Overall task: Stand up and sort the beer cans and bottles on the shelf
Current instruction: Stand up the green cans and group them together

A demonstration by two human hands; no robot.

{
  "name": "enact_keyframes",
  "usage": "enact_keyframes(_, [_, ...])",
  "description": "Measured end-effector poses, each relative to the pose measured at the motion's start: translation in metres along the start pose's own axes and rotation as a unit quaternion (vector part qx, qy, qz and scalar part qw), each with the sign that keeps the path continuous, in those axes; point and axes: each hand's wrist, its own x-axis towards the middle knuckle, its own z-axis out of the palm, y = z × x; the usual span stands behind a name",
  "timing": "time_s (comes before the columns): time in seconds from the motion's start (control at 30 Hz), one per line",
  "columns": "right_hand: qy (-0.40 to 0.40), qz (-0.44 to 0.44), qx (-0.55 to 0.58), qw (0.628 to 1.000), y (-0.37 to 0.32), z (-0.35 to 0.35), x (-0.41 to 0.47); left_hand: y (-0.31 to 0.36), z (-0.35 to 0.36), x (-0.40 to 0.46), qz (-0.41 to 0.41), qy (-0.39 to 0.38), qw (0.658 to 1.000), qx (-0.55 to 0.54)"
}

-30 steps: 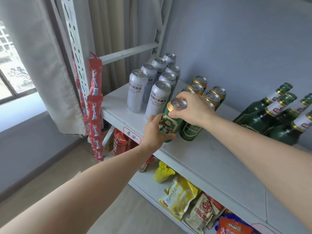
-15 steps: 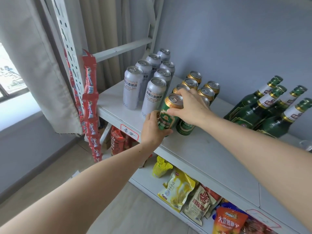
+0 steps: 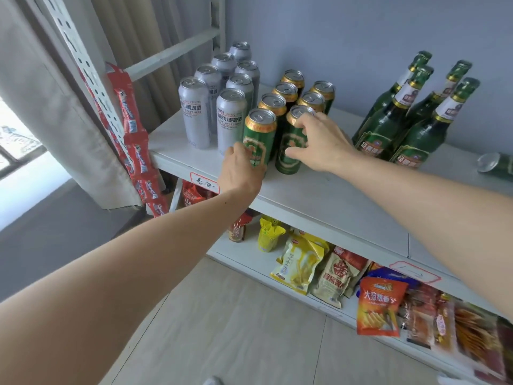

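On the lower shelf (image 3: 222,252), snack bags (image 3: 298,269) lie in a row. Above it, at the near edge of the upper shelf (image 3: 333,207), the left hand (image 3: 241,173) grips the near-left green can (image 3: 259,140) low on its side. Just right of it, the right hand (image 3: 323,145) holds a second green can (image 3: 291,145), fingers curled over its rim and thumb on its front. Both cans stand upright, close together. Behind them more green cans (image 3: 288,91) stand in two rows. Silver cans (image 3: 194,112) stand to the left, also in two rows. Green bottles (image 3: 388,126) stand grouped to the right. At the far right a lone can (image 3: 497,162) lies on its side.
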Motion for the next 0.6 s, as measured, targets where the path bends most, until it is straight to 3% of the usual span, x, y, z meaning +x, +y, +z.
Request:
enact_keyframes(0.23, [-0.014,0.027,-0.008,0.999,0.067,-0.016,-0.058,0.045,0.028,-0.038,0.035,-0.007,0.999,0.013])
enact_keyframes(0.6, [-0.031,0.136,-0.036,0.990,0.282,-0.061,-0.194,0.183,0.176,-0.150,0.121,-0.067,0.990,0.005])
